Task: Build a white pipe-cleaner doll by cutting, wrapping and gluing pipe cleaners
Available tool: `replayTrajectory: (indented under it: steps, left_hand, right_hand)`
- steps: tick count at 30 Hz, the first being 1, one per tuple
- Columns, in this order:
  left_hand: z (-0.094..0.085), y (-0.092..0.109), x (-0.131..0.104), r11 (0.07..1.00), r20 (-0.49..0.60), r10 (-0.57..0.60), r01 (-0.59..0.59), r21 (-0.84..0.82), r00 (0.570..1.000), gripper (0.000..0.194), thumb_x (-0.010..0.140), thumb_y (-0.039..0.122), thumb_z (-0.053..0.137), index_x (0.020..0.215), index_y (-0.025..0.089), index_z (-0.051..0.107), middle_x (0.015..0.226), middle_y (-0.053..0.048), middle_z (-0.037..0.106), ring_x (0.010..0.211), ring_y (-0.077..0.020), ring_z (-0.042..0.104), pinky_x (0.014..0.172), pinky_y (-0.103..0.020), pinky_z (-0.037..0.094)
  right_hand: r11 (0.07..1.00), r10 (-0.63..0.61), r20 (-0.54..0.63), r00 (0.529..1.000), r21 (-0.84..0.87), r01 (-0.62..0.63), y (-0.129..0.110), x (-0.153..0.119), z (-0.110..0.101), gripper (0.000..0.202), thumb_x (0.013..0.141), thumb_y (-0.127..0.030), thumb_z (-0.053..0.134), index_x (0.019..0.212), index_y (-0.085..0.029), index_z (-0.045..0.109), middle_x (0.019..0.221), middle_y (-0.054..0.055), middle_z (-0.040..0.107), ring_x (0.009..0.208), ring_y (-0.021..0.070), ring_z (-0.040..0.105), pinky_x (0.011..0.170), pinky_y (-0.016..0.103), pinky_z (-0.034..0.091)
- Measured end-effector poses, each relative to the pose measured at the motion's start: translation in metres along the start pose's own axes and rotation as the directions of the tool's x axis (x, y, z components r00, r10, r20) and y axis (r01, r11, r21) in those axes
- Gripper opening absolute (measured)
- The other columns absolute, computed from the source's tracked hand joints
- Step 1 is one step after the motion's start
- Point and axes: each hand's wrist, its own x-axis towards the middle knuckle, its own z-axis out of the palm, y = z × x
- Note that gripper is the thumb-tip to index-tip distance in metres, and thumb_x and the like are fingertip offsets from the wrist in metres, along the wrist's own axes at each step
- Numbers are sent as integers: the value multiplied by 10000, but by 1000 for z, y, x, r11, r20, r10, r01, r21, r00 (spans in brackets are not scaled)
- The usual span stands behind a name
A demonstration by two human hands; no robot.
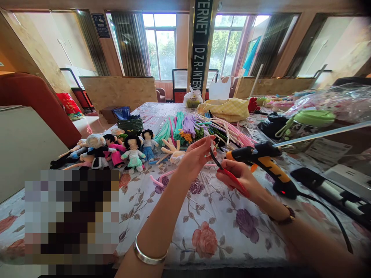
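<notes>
My left hand is raised over the table with its fingertips pinched round a small pale piece, too small to name surely. My right hand grips red-handled scissors. Their dark blades point up and left, reaching the fingertips of my left hand and the pale piece. Just to the right of my right hand stands a black and yellow glue gun with a glue stick in its back and a red light on its handle. Below my left hand, a bent pink pipe cleaner lies on the floral tablecloth.
Several small dolls sit at the left. Bundles of coloured pipe cleaners lie behind my hands, with a yellow checked pouch beyond. At the right are a green-lidded jar and the glue gun's black cord. A blurred-out patch covers the lower left.
</notes>
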Motion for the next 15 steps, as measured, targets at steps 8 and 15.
replayTrajectory:
  steps: [8,15]
  left_hand:
    - [-3,0,3,1000,-18,-9,9,-16,1000,182,653,258,769,794,162,707,672,35,568,605,-59,537,639,-239,452]
    - [1,0,1,1000,-23,-4,4,-1,1000,148,674,238,750,779,145,703,666,30,572,607,-61,543,638,-240,447]
  right_hand:
    - [999,33,31,999,14,-34,-1,0,2,350,731,-414,697,647,-199,434,541,-77,376,468,58,305,429,228,195]
    - [1000,27,-8,1000,-13,-27,-2,-1,1,338,711,-376,724,637,-196,449,537,-82,373,459,52,302,420,221,210]
